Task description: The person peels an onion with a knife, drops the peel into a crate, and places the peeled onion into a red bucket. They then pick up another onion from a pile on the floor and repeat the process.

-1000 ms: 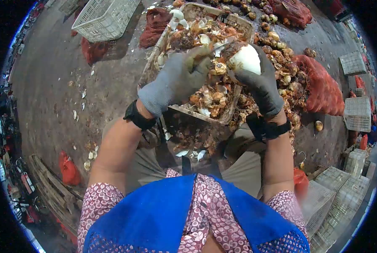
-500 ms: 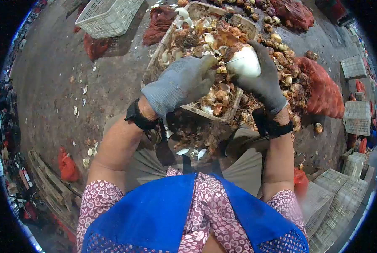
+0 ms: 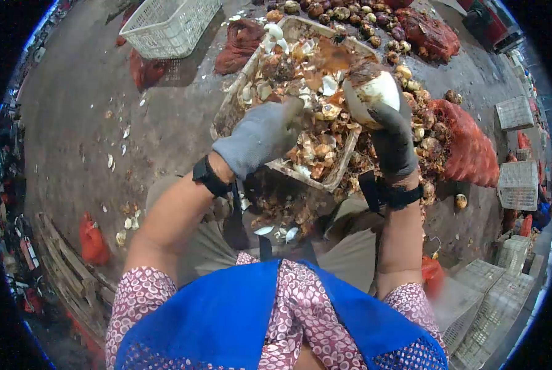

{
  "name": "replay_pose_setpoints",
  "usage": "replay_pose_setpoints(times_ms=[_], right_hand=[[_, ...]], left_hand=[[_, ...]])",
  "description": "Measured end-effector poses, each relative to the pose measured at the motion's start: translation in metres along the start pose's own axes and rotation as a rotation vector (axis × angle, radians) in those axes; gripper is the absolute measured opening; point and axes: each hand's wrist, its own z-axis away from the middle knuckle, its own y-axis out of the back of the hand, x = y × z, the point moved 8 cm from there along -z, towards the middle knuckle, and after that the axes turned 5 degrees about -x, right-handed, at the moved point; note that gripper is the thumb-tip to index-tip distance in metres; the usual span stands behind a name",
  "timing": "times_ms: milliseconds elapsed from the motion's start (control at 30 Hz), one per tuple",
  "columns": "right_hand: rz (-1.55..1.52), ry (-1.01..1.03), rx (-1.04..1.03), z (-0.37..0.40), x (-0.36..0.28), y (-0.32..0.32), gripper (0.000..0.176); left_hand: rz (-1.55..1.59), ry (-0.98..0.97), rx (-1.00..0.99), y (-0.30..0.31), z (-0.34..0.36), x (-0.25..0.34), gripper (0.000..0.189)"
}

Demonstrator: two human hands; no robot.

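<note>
My right hand, in a dark-stained grey glove, is closed round a large onion. The onion is mostly bare and white, with brown skin and roots on its upper left. My left hand, gloved in grey, is curled shut to the left of the onion and apart from it. Its grip is largely hidden; a thin blade showed at its fingers a moment ago, so it seems to hold a small knife. Below both hands stands a dirty white crate full of onion skins and white peelings.
Unpeeled onions lie heaped right of the crate, beside a red mesh sack. Another red sack is at the back. A white basket stands back left. Wooden slats lie front left; stacked crates front right.
The onion has turned in my right hand, so its brown skin faces up and left. My left hand has drawn back from it to the left, and the thin blade no longer shows.
</note>
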Motion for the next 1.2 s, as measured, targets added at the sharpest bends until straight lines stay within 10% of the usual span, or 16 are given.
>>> replay_pose_setpoints(times_ms=[233,467,533,600,633,733,933,1033,1200], right_hand=[[0.002,-0.069,0.092,0.002,0.019,-0.001,0.060],[-0.101,-0.177,0.191,0.006,0.040,-0.010,0.066],[0.489,-0.053,0.185,0.004,0.027,0.001,0.075],[0.541,-0.081,0.177,0.007,0.021,0.008,0.080],[0.462,-0.108,0.116,0.008,0.016,0.007,0.080],[0.365,-0.073,0.033,0.012,0.016,0.021,0.074],[0.209,-0.323,0.087,0.017,0.035,0.027,0.054],[0.270,-0.311,-0.009,0.018,0.034,0.016,0.056],[0.340,-0.356,-0.111,0.026,0.039,0.008,0.063]], left_hand=[[0.005,0.015,0.304,0.026,-0.026,0.017,0.050],[-0.169,0.251,0.139,0.012,-0.043,-0.016,0.055],[-0.095,0.243,0.113,0.009,-0.042,-0.015,0.036],[0.872,-0.036,0.090,0.001,-0.036,-0.001,0.019],[1.106,0.156,-0.161,-0.006,-0.031,0.004,0.019],[1.257,0.200,-0.395,-0.026,-0.022,0.021,0.020],[0.937,0.289,-0.159,-0.016,-0.029,-0.002,0.022],[1.120,0.000,0.236,0.004,-0.038,0.008,0.031],[0.974,0.063,-0.095,0.001,-0.033,0.025,0.022]])
